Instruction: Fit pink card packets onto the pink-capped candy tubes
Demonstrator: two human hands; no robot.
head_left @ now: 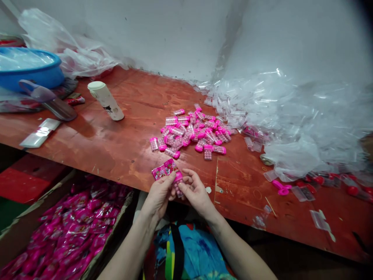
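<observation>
My left hand [159,193] is closed on pink printed wrappers [163,170] at the table's front edge. Pressed against them, a small clear container of pink balls with a pink cap [178,183] sits between both hands. My right hand [195,191] has its thumb and fingers on that container's right side. Beyond the hands lies a pile of similar pink-capped containers [189,132], all filled with pink balls.
An open box [128,200] of pink packets stands lower left. Clear empty containers and plastic [262,101] are heaped at right. A white bottle [106,102], a lidded cup [55,103], a clear packet [40,133] and a blue basin [29,74] are at left.
</observation>
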